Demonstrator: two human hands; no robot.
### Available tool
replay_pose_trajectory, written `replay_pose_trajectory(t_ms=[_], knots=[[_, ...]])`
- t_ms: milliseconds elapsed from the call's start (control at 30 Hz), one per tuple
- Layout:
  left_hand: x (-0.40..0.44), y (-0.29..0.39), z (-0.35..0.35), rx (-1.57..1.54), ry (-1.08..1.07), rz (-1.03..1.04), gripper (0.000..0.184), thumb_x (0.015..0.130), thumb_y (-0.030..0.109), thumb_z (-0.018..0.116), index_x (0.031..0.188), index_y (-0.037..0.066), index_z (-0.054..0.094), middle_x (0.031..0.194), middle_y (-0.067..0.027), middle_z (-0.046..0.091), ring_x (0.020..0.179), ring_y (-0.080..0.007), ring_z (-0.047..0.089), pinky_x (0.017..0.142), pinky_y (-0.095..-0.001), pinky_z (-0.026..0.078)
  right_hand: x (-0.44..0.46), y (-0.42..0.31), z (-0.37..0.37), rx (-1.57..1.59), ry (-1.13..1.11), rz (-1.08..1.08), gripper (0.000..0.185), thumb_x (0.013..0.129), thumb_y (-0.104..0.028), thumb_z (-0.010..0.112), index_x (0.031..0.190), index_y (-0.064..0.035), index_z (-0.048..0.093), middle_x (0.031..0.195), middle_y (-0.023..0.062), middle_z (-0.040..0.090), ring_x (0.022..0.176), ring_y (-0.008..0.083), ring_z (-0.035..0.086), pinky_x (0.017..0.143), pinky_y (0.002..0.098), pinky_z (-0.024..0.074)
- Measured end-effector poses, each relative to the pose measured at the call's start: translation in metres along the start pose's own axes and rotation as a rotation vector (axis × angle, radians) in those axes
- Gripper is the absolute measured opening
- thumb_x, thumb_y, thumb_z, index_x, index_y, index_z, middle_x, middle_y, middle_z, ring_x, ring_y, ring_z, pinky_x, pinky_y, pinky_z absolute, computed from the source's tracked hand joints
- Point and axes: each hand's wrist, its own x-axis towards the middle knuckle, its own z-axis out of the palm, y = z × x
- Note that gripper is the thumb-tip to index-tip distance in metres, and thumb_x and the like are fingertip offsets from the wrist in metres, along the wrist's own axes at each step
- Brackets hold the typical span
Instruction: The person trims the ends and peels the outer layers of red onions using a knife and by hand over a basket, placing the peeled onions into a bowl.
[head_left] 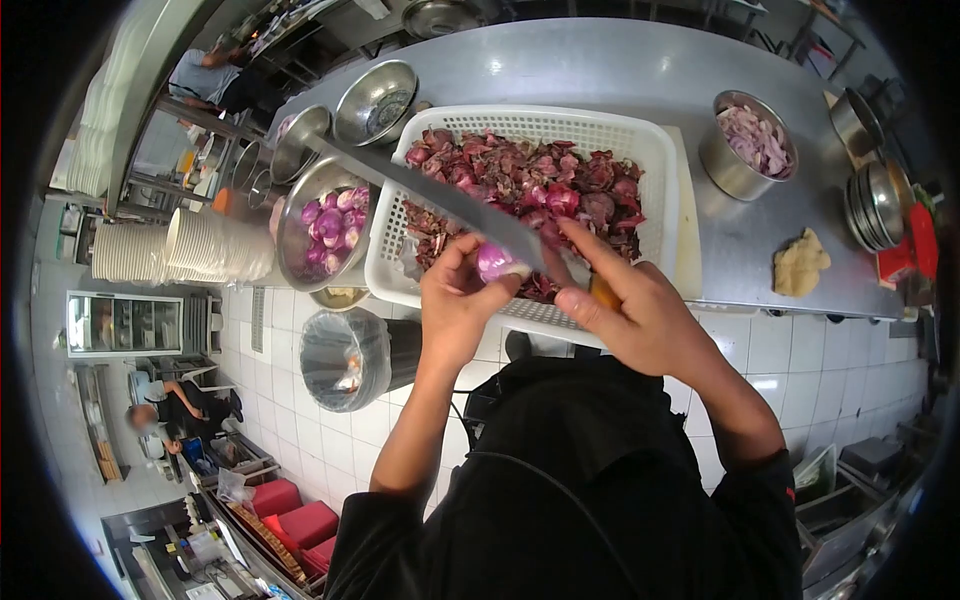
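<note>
My left hand [455, 305] is closed around a peeled purple onion [495, 262], held low over the near side of a white perforated basket [655, 170]. In my right hand [635, 310] is a large knife [430, 195], its wide blade crossing above the basket toward the upper left. The blade passes right beside the onion; I cannot tell whether it touches. Something orange-yellow, perhaps the handle, shows under my right fingers. Red onions and loose dry skins [520, 165] fill the basket.
Left of the basket, a steel bowl [290, 235] holds peeled onions; further bowls [375, 100] stand behind. A steel pot [745, 150] of cut onions and a tan cloth [801, 263] lie rightward. Below is a lined bin [340, 365]. Two other people are farther off.
</note>
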Motion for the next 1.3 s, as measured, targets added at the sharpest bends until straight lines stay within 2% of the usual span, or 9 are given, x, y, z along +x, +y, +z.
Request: replay_pose_trajectory(t_ms=[67,100,300,500,800,1000,1100,1200,1300], knots=[[-0.005,0.003,0.002,0.115,0.003,0.045,0.049,0.074,-0.010,0.071,0.121,-0.004,0.059,0.106,-0.0074,0.067,0.096,-0.0143,0.065,0.089,-0.0297,0.052,-0.003,-0.001,0.005,-0.041,0.013,-0.116,0.068,0.096,-0.033,0.064,0.151,-0.0058,0.035,0.063,0.0116,0.053,0.057,0.0238,0.054,0.062,0.0338,0.0454],[-0.007,0.004,0.003,0.172,0.006,0.068,0.050,0.073,-0.009,0.072,0.121,-0.003,0.059,0.106,-0.0072,0.067,0.096,-0.0143,0.065,0.089,-0.0297,0.052,-0.004,-0.001,0.008,-0.067,0.008,-0.128,0.068,0.095,-0.032,0.064,0.151,-0.0061,0.035,0.064,0.0132,0.054,0.057,0.0265,0.055,0.061,0.0340,0.0450],[-0.009,-0.001,0.010,0.271,0.096,0.189,0.052,0.069,-0.004,0.078,0.119,-0.006,0.060,0.108,-0.0076,0.063,0.097,-0.0148,0.064,0.088,-0.0302,0.052,-0.004,0.000,0.016,-0.018,0.002,-0.133,0.070,0.095,-0.031,0.064,0.151,-0.0017,0.034,0.062,0.0129,0.054,0.055,0.0258,0.057,0.060,0.0339,0.0452],[-0.011,0.001,0.014,0.277,0.119,0.214,0.049,0.068,-0.002,0.078,0.115,-0.004,0.063,0.107,-0.0080,0.062,0.095,-0.0150,0.064,0.085,-0.0294,0.052,-0.003,0.002,0.019,-0.018,0.007,-0.126,0.070,0.095,-0.030,0.064,0.150,-0.0009,0.033,0.063,0.0139,0.055,0.055,0.0269,0.058,0.058,0.0349,0.0452],[-0.010,-0.004,0.011,0.308,0.135,0.281,0.032,0.067,-0.006,0.072,0.099,-0.002,0.068,0.104,-0.0076,0.061,0.093,-0.0153,0.061,0.082,-0.0288,0.050,0.000,0.005,0.021,-0.053,0.024,-0.095,0.066,0.096,-0.029,0.063,0.150,-0.0022,0.036,0.064,0.0146,0.058,0.057,0.0281,0.060,0.059,0.0350,0.0469],[-0.010,-0.006,0.011,0.329,0.117,0.291,0.035,0.068,-0.008,0.071,0.102,-0.003,0.068,0.107,-0.0064,0.059,0.095,-0.0149,0.062,0.081,-0.0273,0.051,0.002,-0.004,0.017,-0.108,-0.042,-0.044,0.061,0.096,-0.028,0.062,0.147,-0.0024,0.040,0.067,0.0166,0.060,0.059,0.0290,0.062,0.060,0.0370,0.0473],[-0.008,-0.011,0.012,0.284,0.110,0.326,0.038,0.068,-0.009,0.072,0.106,-0.004,0.066,0.108,-0.0069,0.058,0.097,-0.0147,0.062,0.082,-0.0272,0.052,0.002,0.001,0.023,-0.200,0.026,-0.107,0.060,0.096,-0.027,0.062,0.147,-0.0026,0.042,0.068,0.0165,0.060,0.058,0.0293,0.062,0.061,0.0381,0.0476],[-0.008,-0.006,0.015,0.272,0.096,0.320,0.043,0.069,-0.010,0.071,0.111,-0.005,0.064,0.112,-0.0080,0.058,0.099,-0.0150,0.062,0.084,-0.0280,0.052,0.004,0.004,0.027,-0.151,0.080,-0.156,0.059,0.097,-0.029,0.061,0.145,-0.0009,0.043,0.068,0.0172,0.060,0.058,0.0292,0.062,0.062,0.0407,0.0486],[-0.005,-0.011,0.011,0.305,0.088,0.384,0.047,0.070,-0.012,0.070,0.116,-0.005,0.062,0.117,-0.0095,0.057,0.106,-0.0168,0.061,0.089,-0.0290,0.052,0.007,0.016,0.029,0.024,0.099,-0.162,0.057,0.100,-0.036,0.057,0.144,-0.0012,0.045,0.063,0.0121,0.059,0.055,0.0209,0.060,0.055,0.0357,0.0470]])
